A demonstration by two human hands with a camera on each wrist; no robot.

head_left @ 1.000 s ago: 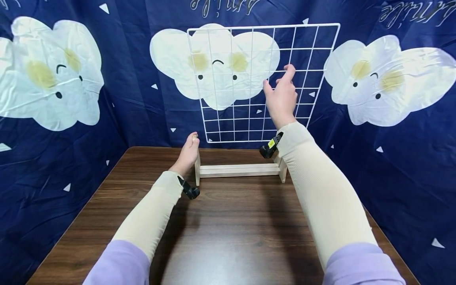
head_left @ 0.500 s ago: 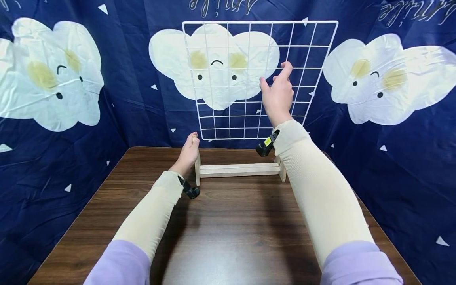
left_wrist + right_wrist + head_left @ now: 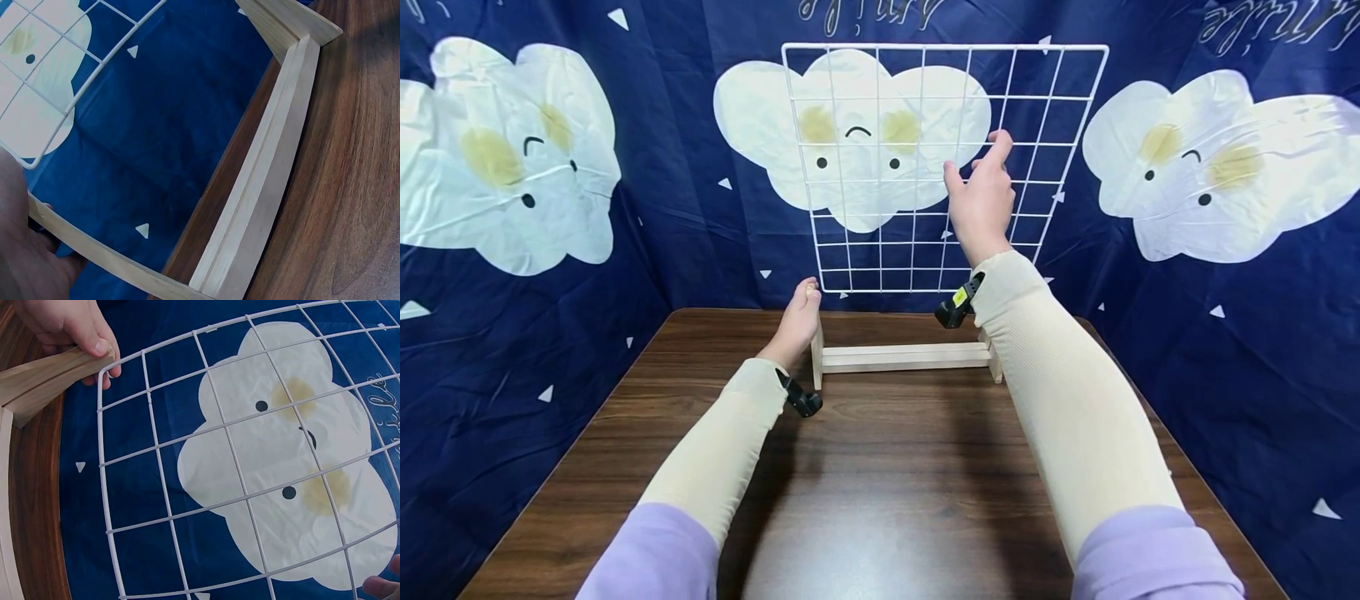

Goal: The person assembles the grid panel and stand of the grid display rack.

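Observation:
My left hand (image 3: pixel 794 327) grips the top of the left upright (image 3: pixel 817 360) of a pale wooden stand, whose grooved crossbar (image 3: pixel 904 357) joins two uprights. A white wire grid panel (image 3: pixel 916 215) is held up above the stand by my right hand (image 3: pixel 981 204), its thumb and index finger spread on the near side. The other right fingers are partly hidden. In the right wrist view, the panel's rounded corner (image 3: pixel 104 374) is right beside the left upright's tip (image 3: pixel 103 356) and my left fingers; whether they touch, I cannot tell. Only fingertips (image 3: pixel 381 584) of my right hand show there.
The stand rests toward the far edge of a dark wood-grain table (image 3: pixel 865 467). Behind and at both sides hangs a navy curtain (image 3: pixel 677 167) with white clouds printed on it. A black wrist camera (image 3: pixel 955 310) sits beneath my right wrist.
The grid panel and my right hand have shifted left and slightly up, mostly in the first half second, bringing the panel's lower left corner nearer my left hand. The left hand stays on the upright.

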